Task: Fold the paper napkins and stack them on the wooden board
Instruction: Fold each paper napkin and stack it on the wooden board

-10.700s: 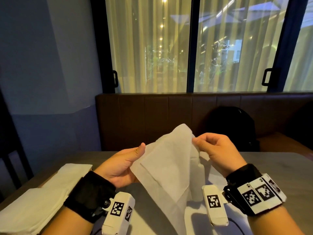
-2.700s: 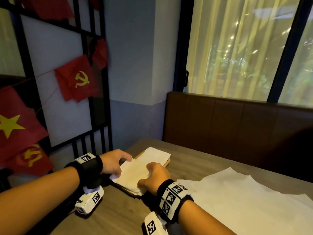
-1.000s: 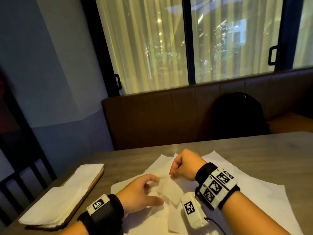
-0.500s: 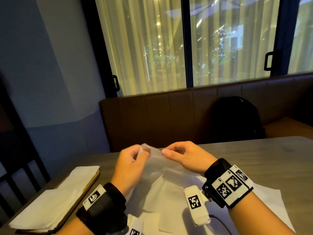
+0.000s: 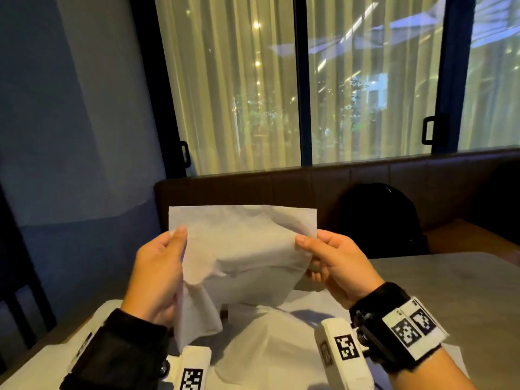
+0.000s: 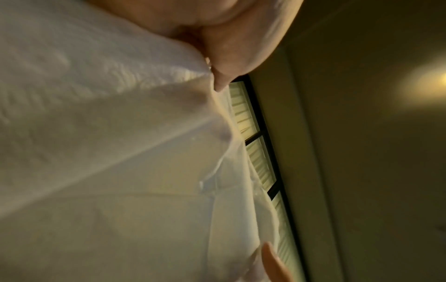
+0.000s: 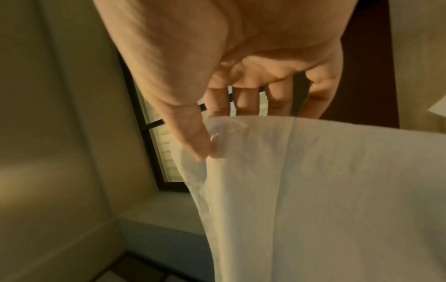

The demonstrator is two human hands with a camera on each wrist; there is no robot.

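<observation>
A thin white paper napkin (image 5: pixel 242 249) hangs spread in the air above the table, held by both hands. My left hand (image 5: pixel 160 274) pinches its left edge between thumb and fingers. My right hand (image 5: pixel 334 266) pinches the right edge, thumb in front and fingers behind. The napkin (image 6: pixel 108 152) fills the left wrist view below the thumb. In the right wrist view the thumb presses the napkin (image 7: pixel 313 190) against the fingers. More unfolded napkins (image 5: pixel 275 347) lie flat on the table under the hands. The wooden board is hidden behind my left arm.
The grey table (image 5: pixel 464 291) runs off to the right. A brown bench backrest (image 5: pixel 281 190) stands behind it below curtained windows, with a black backpack (image 5: pixel 380 220) on the seat. A dark railing (image 5: pixel 17 299) is at the left.
Both hands have lifted the napkin off the pile and pulled apart, spreading it out wide. The view has tilted up a little, and the board with its stack has gone out of sight.
</observation>
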